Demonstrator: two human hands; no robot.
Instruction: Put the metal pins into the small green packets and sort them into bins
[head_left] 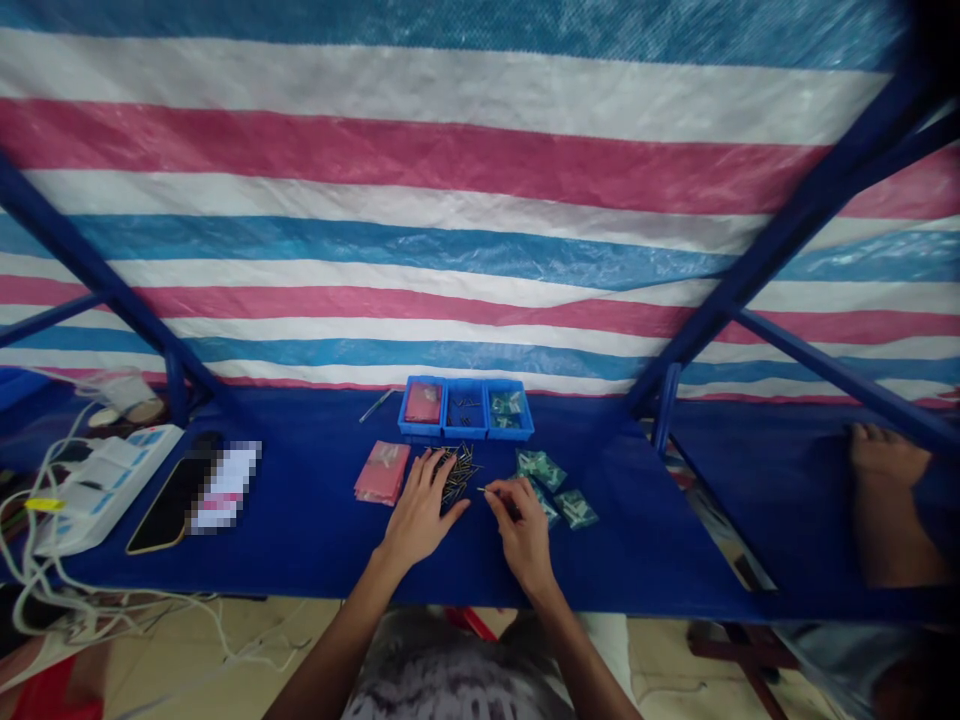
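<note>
Pink bags left of left hand. Its fingers lightly spread, touching near side of screw pile. Right hand pinches small pin, long axis roughly crosswise, tip leftward, pile just beyond. Green bags beside right hand.

No readable text or labels anywhere.

Three blue bins, maybe four loose green packets

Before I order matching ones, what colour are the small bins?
The bins are blue; head view.
</note>
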